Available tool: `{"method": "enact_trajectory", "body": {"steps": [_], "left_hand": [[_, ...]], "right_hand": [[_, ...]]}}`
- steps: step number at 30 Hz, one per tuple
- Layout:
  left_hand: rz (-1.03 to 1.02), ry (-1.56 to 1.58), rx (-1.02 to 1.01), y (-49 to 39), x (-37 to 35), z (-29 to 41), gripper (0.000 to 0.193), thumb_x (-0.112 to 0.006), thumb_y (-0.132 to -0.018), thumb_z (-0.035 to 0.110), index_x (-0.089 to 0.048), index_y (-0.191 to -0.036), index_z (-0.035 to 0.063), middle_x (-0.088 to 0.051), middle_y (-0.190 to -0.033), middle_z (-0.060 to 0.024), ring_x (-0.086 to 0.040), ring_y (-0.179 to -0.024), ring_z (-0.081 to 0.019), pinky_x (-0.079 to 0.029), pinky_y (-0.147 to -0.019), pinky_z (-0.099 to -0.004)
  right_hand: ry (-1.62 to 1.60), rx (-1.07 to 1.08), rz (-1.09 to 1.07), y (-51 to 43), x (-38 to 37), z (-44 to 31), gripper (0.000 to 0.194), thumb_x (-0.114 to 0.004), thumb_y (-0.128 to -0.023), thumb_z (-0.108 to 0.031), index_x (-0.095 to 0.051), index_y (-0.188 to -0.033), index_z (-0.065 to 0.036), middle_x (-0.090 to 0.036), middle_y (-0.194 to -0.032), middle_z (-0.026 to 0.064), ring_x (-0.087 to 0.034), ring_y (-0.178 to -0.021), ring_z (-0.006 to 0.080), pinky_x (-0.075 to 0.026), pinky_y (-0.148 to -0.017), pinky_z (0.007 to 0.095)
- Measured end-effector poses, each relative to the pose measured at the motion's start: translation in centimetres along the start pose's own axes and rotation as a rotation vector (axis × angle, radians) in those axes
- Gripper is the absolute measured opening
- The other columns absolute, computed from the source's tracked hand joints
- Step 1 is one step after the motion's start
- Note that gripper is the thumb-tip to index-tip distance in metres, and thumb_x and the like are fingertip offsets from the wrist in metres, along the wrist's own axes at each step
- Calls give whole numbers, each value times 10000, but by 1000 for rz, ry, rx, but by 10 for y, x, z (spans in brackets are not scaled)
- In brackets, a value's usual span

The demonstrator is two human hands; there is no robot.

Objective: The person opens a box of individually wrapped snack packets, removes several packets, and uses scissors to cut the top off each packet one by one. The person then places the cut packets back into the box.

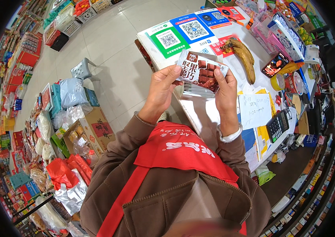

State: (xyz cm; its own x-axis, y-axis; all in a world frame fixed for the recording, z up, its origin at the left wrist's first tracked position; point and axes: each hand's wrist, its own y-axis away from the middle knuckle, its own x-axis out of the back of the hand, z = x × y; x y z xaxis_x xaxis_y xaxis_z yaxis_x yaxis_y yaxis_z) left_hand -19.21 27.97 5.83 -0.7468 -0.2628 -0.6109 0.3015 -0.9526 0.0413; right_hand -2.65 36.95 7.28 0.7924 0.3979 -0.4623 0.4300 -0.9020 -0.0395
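Observation:
A small white and brown chocolate packet (pixel 203 70), printed with chocolate squares and writing, is stretched between my two hands. My left hand (pixel 165 84) pinches its left end, thumb on top. At the right end, my right hand (pixel 225 86) grips it with the thumb laid over the printed face. Just beneath the packet, a stack of similar flat packets (pixel 195 92) lies on the white counter (pixel 198 114), partly hidden by the one I hold. Two browned bananas (pixel 246 60) rest on the counter beyond my right hand.
Payment code cards (pixel 192 29) cover the counter's far end. To the right are a phone (pixel 275 64), a calculator (pixel 277 126), handwritten paper (pixel 253 111) and a roll of tape (pixel 277 82). A grey stool (pixel 81 68) and an open carton (pixel 89 134) stand on the left.

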Motion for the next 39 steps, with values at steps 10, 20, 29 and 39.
{"method": "enact_trajectory", "body": {"steps": [10,20,29,39], "left_hand": [[-32,136,147,3,0,3,232,-560,-977,190,-650,-1108,20,-686,-1041,-67,-623,-930,-138,-507,-812,-320],[27,-41,83,1,-2,2,261,-623,-928,132,-629,-1123,-42,-680,-1032,-98,-659,-886,-152,-554,-746,-303],[114,-164,8,-1,-2,-2,235,-649,-909,100,-633,-1091,-47,-697,-952,-91,-675,-806,-132,-555,-687,-266],[91,-126,30,-1,-6,0,266,-626,-923,99,-616,-1137,-57,-685,-1015,-96,-666,-847,-134,-563,-697,-271]], "right_hand": [[-34,23,38,0,1,0,278,-595,-961,-177,-572,-1147,28,-682,-1029,116,-681,-842,154,-572,-758,294],[6,-20,38,1,4,-1,245,-590,-965,-195,-584,-1126,-10,-686,-942,57,-669,-737,111,-560,-649,242],[-62,6,5,2,0,-1,311,-578,-974,-208,-537,-1197,5,-669,-1035,79,-670,-854,116,-562,-758,260],[-52,21,4,2,2,2,307,-583,-971,-218,-544,-1182,1,-674,-1039,96,-682,-860,146,-571,-756,278]]}}
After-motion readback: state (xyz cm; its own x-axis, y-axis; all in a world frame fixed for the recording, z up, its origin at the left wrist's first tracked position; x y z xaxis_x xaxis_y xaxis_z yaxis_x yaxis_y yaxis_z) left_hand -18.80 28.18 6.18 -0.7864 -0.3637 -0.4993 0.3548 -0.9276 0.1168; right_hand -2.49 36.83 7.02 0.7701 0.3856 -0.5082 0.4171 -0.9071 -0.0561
